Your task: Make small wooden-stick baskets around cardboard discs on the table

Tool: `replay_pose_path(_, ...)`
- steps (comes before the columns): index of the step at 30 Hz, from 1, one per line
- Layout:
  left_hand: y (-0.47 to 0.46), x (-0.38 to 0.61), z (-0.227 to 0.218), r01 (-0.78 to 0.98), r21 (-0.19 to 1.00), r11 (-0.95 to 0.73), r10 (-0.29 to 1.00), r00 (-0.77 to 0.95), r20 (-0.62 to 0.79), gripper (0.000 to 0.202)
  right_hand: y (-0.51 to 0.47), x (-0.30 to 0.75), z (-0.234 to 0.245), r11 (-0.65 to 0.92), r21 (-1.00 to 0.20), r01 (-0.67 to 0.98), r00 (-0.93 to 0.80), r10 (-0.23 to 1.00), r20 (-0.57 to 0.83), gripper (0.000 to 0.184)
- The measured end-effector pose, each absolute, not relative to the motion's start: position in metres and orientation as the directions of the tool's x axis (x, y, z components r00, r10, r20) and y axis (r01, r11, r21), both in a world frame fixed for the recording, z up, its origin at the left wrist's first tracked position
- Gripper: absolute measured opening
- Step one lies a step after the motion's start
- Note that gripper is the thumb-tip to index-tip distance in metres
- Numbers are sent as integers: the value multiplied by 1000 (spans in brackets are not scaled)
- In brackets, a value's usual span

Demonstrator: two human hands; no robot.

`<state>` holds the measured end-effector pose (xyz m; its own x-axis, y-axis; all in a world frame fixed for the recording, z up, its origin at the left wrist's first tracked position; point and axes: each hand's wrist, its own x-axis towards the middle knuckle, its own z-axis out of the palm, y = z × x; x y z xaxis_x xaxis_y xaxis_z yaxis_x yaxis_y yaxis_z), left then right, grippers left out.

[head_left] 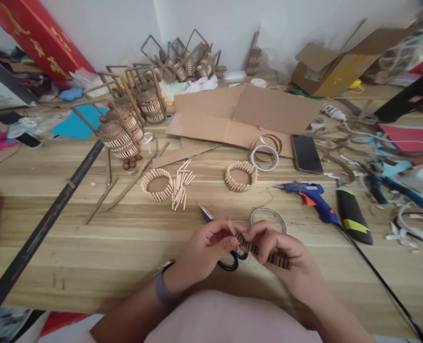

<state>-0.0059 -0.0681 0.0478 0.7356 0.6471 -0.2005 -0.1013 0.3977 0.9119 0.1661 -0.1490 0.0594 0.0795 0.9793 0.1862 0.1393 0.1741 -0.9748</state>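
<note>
My left hand [206,250] and my right hand [281,250] meet above the wooden table, both closed in a pinch on a narrow strip of corrugated cardboard [263,252] that runs between them and out past my right palm. A pair of black-handled scissors [220,238] lies on the table under my left fingers, its blades pointing up-left. A thin ring of tape [268,214] lies just beyond my right hand. Two small round stick-walled baskets [157,184] [241,175] and a pile of loose wooden sticks [181,186] sit farther out.
A blue glue gun [313,197] with its black cord, a black utility knife [354,216] and a phone [306,153] lie to the right. Flat cardboard sheets [240,114], finished lantern-like baskets [125,128], a cardboard box [333,66] and scraps fill the back and right.
</note>
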Motion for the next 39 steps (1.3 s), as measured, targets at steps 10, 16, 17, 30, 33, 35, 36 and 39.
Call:
replay_pose_path(10, -63, -8, 39, -191, 899, 394, 721, 671, -173, 30, -163, 178, 48, 84, -841, 534, -119, 993, 24, 26)
replay_pose_path(16, -63, -4, 36, -154, 886, 438, 727, 640, -249, 40, -163, 176, 42, 84, -722, 687, -131, 991, -9, 19)
replay_pose_path(17, -63, -4, 36, -154, 880, 450, 726, 637, -259, 41, -160, 171, 40, 109, -690, 716, -155, 988, -4, 17)
replay_pose_path(30, -63, -7, 37, -141, 889, 435, 750, 604, -271, 40, -140, 143, 16, 136, -354, 925, -157, 987, -29, 15)
replay_pose_path(33, -64, -8, 37, -91, 912, 401, 752, 601, -271, 39, -143, 150, 22, 133, -398, 908, -162, 986, -40, 20)
replay_pose_path(35, -64, -9, 39, -67, 923, 378, 755, 600, -265, 39, -146, 155, 27, 103, -487, 867, -158, 985, -72, 27)
replay_pose_path(36, -64, -9, 39, -59, 928, 369, 755, 602, -261, 39, -148, 157, 30, 76, -530, 844, -150, 984, -97, 30)
replay_pose_path(39, -65, -10, 42, -27, 938, 346, 754, 603, -261, 41, -152, 157, 35, -15, -583, 813, -117, 975, -189, 38)
